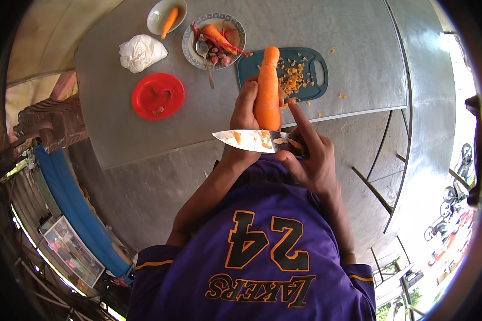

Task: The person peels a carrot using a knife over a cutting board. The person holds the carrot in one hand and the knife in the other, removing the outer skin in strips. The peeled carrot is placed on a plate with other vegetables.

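Note:
A large carrot (268,86) is held in my left hand (244,106), its narrower end pointing away from me. My right hand (315,154) grips the dark handle of a kitchen knife (243,140), with the index finger stretched toward the carrot. The blade points left across the carrot's near end and has bits of orange peel stuck to it. Beyond my hands lies a dark green cutting board (319,86) with a slot handle, strewn with carrot scraps (293,78). The carrot and my left hand hide part of the board.
A patterned plate (188,54) holds a carrot, red chillies, shallots and a spoon (203,49). Also on the metal table (357,52) are a white bowl (155,20) with a carrot (170,22), a white plastic bag (141,53) and a red plate (140,98). The table's near edge runs before me.

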Available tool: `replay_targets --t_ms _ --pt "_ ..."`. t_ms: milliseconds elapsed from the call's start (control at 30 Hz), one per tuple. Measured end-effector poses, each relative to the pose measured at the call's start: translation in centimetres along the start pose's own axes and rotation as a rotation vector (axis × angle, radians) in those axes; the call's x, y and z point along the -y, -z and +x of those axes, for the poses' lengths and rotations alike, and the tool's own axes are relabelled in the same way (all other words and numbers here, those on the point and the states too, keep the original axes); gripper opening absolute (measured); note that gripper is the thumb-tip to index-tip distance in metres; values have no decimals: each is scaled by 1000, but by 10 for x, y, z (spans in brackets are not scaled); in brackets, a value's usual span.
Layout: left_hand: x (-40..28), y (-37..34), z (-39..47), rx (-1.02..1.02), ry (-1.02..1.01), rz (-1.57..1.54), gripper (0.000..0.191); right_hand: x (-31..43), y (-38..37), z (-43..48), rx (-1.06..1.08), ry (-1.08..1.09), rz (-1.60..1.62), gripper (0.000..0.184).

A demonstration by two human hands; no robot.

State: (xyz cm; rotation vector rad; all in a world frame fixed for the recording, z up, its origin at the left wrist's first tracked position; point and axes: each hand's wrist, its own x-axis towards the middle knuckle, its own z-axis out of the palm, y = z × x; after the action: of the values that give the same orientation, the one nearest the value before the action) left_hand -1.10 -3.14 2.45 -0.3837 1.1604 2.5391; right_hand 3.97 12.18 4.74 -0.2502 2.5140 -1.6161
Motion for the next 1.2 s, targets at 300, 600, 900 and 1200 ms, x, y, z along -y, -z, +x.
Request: replay_targets --t_ms 300,600,900,1200 --pt "9 -23 6 -139 -111 113 38 -21 29 17 120 67 25 91" --pt "21 -34 23 -156 -217 65 35 -37 41 30 100 208 -81 70" --pt "26 -36 36 -222 -262 111 31 -39 41 38 98 220 -201 64" --pt "33 -37 38 -303 -296 123 29 -38 40 39 124 165 -201 64"
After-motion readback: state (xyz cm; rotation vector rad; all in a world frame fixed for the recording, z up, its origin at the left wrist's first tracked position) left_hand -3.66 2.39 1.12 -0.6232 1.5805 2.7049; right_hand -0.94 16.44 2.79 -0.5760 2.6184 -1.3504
